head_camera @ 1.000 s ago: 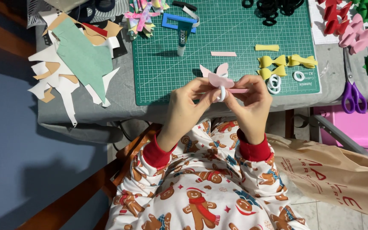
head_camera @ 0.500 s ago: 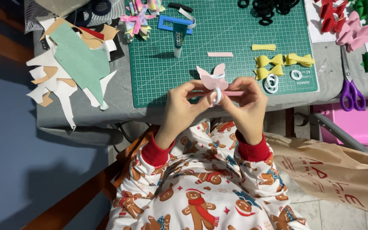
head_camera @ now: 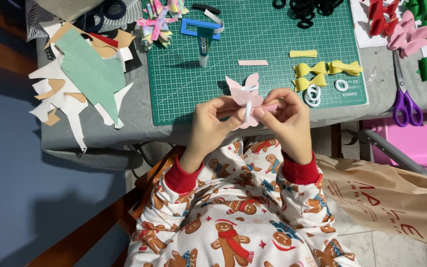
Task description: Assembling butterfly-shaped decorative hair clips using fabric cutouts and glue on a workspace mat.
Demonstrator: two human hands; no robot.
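Fingers of the left hand (head_camera: 212, 123) and right hand (head_camera: 283, 118) pinch a pale pink bow (head_camera: 243, 96) with a white band (head_camera: 247, 111) at its middle, held just over the near edge of the green cutting mat (head_camera: 184, 94). Farther up the mat lie yellow bows (head_camera: 322, 71), a pink strip (head_camera: 253, 63) and a glue tube (head_camera: 204, 47). Binding the centre seems the step in hand; seating the band calls for a steady pinch.

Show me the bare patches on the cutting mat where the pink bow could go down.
Bare green cutting mat lies between the glue tube, the loose pink strip and the hands. The right edge is crowded by yellow bows and white rings; the top by black bands.
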